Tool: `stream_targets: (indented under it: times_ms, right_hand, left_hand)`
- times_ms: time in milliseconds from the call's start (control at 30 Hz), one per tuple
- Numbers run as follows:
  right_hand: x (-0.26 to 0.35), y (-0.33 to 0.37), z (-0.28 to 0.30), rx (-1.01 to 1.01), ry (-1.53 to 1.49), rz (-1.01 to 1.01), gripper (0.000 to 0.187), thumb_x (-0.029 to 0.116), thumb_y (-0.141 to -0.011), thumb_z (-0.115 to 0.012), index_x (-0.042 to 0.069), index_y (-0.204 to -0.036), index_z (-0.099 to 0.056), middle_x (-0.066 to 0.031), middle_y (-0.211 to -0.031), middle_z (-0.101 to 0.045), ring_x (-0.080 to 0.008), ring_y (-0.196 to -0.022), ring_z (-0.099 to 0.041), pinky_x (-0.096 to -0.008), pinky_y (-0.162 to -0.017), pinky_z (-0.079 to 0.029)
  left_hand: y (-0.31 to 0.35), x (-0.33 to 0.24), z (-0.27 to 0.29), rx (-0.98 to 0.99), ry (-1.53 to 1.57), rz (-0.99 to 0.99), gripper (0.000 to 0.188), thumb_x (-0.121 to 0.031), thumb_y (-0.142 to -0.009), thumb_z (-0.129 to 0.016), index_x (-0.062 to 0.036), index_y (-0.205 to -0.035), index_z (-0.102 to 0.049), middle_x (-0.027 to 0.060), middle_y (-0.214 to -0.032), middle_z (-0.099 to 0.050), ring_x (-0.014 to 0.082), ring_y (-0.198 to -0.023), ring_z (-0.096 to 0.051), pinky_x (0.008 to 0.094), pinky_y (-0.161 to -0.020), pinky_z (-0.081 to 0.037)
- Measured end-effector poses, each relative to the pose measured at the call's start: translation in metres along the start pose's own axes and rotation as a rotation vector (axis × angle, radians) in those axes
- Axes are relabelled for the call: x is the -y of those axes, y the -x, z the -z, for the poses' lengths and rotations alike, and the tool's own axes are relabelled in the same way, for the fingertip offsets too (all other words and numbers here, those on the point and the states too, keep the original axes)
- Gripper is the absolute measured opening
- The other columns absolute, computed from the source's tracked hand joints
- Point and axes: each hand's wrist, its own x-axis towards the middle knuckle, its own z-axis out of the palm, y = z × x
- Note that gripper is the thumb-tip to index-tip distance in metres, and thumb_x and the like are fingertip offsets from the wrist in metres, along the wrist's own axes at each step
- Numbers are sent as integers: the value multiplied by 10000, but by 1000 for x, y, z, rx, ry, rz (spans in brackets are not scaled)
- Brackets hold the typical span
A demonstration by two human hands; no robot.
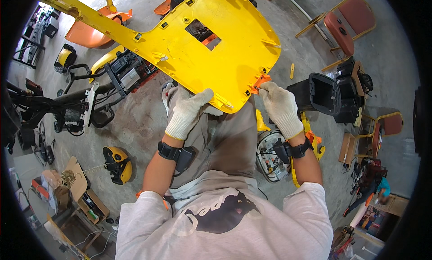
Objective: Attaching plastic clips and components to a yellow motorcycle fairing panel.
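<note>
A large yellow plastic body panel (234, 44), with a rectangular cut-out and small black clips along its rim, is held tilted above my knees. My left hand (186, 108), in a white knit glove, is closed on its lower edge, thumb on top and other fingers underneath. At the panel's lower right corner sits a small orange plastic bracket (260, 81). My right hand (280, 104), gloved too, pinches at the bracket's outer end with fingertips closed. Whether a small fastener is between those fingertips is hidden.
Left of me stands a stripped vehicle frame (121, 75) with black tubes and wiring. A yellow-and-black part (118, 165) lies on the concrete floor. To the right are an open black bin (315, 94), a light unit (272, 156) near my leg, and red-brown chairs (342, 30).
</note>
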Motion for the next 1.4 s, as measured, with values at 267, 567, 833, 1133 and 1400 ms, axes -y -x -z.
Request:
stream_targets:
  times_ms: [267, 567, 833, 1133, 1400]
  right_hand:
    - [-3, -2, -2, 55, -118, -42, 257, 297, -1061, -582, 65, -1122, -672, -229, -929, -759, -434, -876, -747, -521, -778, -588]
    - [0, 2, 6, 37, -222, 8, 236, 264, -1068, -585, 47, -1125, -659, -203, -880, -758, -394, -806, -756, -475, -730, -588]
    - [10, -3, 11, 170, -509, -223, 289, 283, -1103, -527, 36, -1217, -623, -155, -819, -737, -282, -700, -746, -409, -677, -573]
    - [-7, 1, -7, -98, -191, 126, 254, 250, -1093, -537, 63, -1226, -646, -184, -893, -759, -289, -799, -783, -411, -730, -590]
    - [10, -2, 8, 109, -533, -256, 284, 261, -1090, -551, 43, -1244, -649, -188, -897, -744, -274, -791, -771, -408, -727, -580]
  left_hand:
    - [2, -1, -4, 25, 24, -18, 625, -34, -974, -741, 37, -1515, -436, 219, -1383, -671, 361, -1140, -747, 478, -850, -691]
    - [2, -2, -4, 6, 29, -35, 590, -39, -981, -729, 38, -1499, -457, 212, -1375, -679, 354, -1110, -758, 456, -828, -697]
    - [6, -8, -8, 23, 24, -31, 613, -38, -973, -730, 43, -1506, -439, 215, -1349, -686, 355, -1077, -767, 447, -785, -707]
    - [2, -3, -3, 25, 42, -44, 603, -19, -976, -708, 55, -1506, -432, 238, -1354, -677, 371, -1051, -771, 453, -759, -710]
    - [3, -2, -5, -10, 61, -59, 609, -17, -967, -721, 55, -1503, -440, 240, -1357, -676, 372, -1062, -769, 452, -750, -710]
